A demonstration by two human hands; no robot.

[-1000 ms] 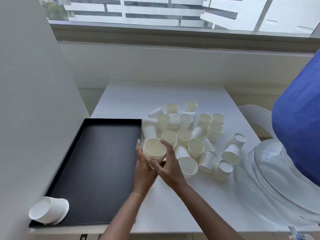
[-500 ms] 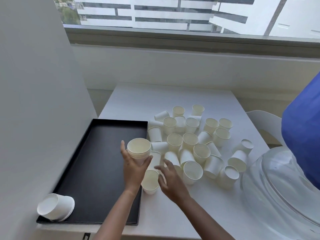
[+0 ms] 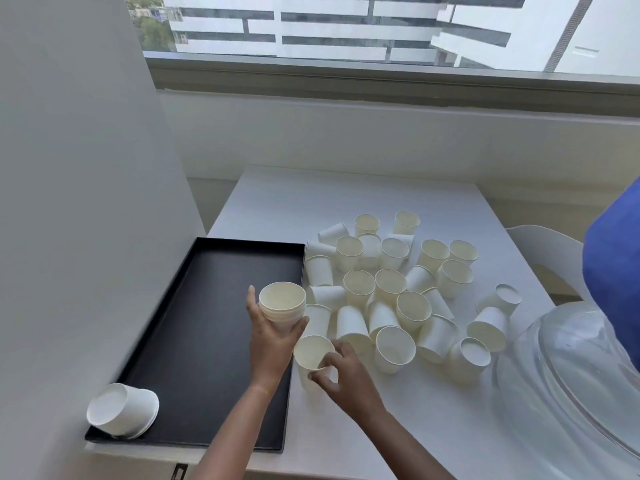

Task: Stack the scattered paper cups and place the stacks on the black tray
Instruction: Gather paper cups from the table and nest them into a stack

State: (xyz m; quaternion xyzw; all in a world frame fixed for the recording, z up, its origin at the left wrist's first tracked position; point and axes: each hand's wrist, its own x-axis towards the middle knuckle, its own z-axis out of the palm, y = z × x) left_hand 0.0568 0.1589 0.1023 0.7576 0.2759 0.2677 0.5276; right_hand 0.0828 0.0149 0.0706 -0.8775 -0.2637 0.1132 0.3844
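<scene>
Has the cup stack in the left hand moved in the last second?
Yes. The stack shifted left, from beside the tray to over its right edge.

Left hand (image 3: 272, 341) holds a cup stack (image 3: 282, 304); right hand (image 3: 346, 375) pinches a single cup (image 3: 313, 355).

Both forearms are bare, running in from the bottom edge and angling a bit toward each other. The left hand (image 3: 272, 344) is the higher one, back of the hand to the camera, digits curled round both sides of a small cup stack (image 3: 282, 304), holding it upright. The right hand (image 3: 349, 375) sits just lower and right beside it, knuckles up, fingertips pinching the near rim of a single cup (image 3: 313, 353). The hands are pretty much touching.
</scene>
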